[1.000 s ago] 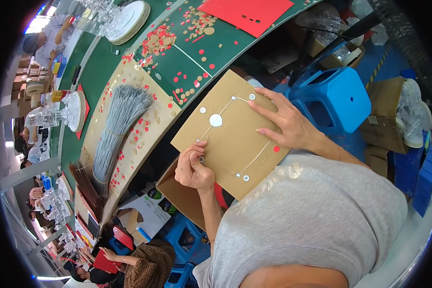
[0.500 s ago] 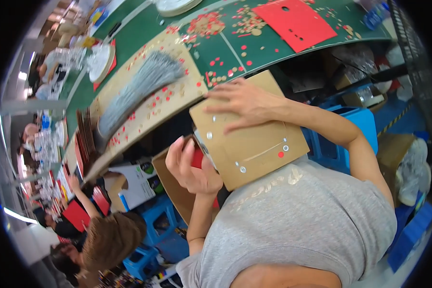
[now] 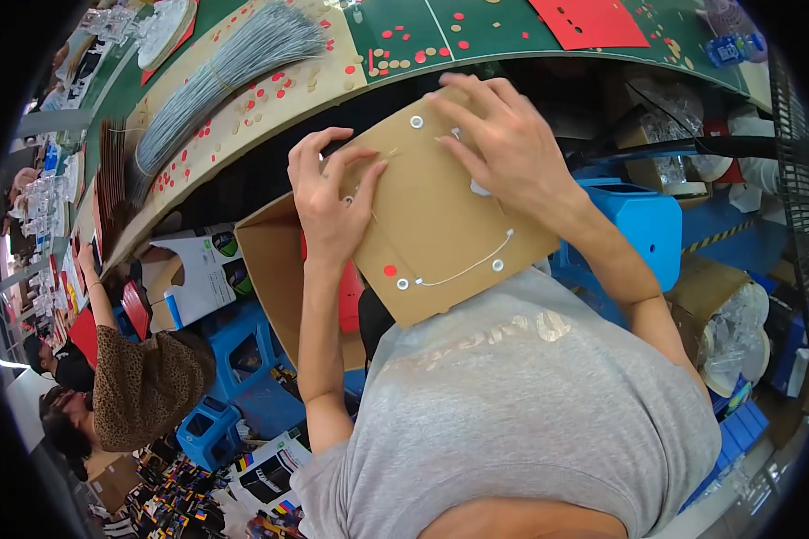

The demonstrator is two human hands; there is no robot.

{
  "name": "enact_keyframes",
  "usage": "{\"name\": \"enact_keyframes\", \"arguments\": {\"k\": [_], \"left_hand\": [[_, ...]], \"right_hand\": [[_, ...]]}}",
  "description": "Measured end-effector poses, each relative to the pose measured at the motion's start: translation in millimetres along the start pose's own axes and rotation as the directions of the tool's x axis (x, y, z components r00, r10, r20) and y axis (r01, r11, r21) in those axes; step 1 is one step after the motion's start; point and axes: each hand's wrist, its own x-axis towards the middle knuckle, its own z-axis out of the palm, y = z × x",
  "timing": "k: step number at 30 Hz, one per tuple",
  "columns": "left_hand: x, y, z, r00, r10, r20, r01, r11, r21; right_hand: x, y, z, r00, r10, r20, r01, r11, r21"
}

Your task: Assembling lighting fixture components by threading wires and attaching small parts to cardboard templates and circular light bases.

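Observation:
A brown card sheet (image 3: 440, 225) with metal eyelets and a thin white string rests tilted against my chest, below the table edge. My left hand (image 3: 328, 202) grips its left edge, thumb and fingers pinching near a string end. Spread flat over the sheet's upper right part is my right hand (image 3: 503, 148), fingers near the top eyelet (image 3: 416, 121). Two lower eyelets (image 3: 403, 284) are joined by the string. A red dot (image 3: 389, 269) lies on the card.
A green table (image 3: 476, 36) carries a red card sheet (image 3: 589, 20), scattered red and tan punched dots, and a bundle of grey strings (image 3: 225, 72). An open brown box (image 3: 279, 269) and blue stools (image 3: 643, 225) stand below. A person in a spotted top (image 3: 144, 377) sits at left.
The card sheet has come off the table edge toward my chest. My left hand moved up onto its left edge, and my right hand slid to its upper right part.

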Motion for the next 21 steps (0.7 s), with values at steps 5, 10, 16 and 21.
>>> {"name": "enact_keyframes", "arguments": {"k": [5,10,16,21], "left_hand": [[-1,14,4,0.992,0.110,0.059,-0.109,0.994,-0.014],[0,16,9,0.985,0.108,0.136,-0.096,0.991,-0.091],[10,11,15,0.990,0.126,0.067,-0.113,0.978,-0.175],[19,19,22,0.998,0.058,0.037,-0.051,0.983,-0.176]], "right_hand": [[-7,16,7,0.999,-0.043,0.003,0.035,0.858,0.513],[-4,10,13,0.985,0.174,0.000,-0.125,0.705,0.698],[9,21,23,0.995,-0.007,-0.096,0.062,0.809,0.584],[11,18,22,0.997,-0.041,-0.071,0.072,0.848,0.524]]}}
